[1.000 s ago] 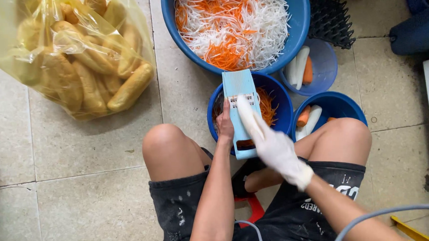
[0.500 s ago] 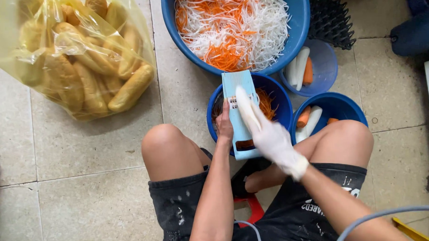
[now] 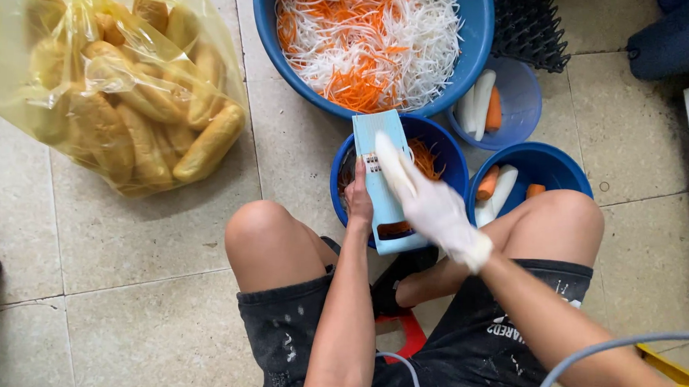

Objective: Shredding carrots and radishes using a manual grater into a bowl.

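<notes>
Slicer point(image 3: 382, 172) — stiff, light plastic board, propped tilted over near blue bowl point(image 3: 445, 155); likely slippery when wet, best gripped by side edges. Left hand point(image 3: 357, 200) clasping left edge. Gloved right hand point(image 3: 430, 204) pressing flat on top, fingers extended — piece beneath hidden.

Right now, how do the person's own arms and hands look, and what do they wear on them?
The right hand wears a thin white disposable glove, wrinkled, ending in a rolled cuff at the wrist. The left hand is bare, with no glove, ring or watch visible. Both forearms are bare: no sleeves reach into view. No markings show on either arm.
</notes>
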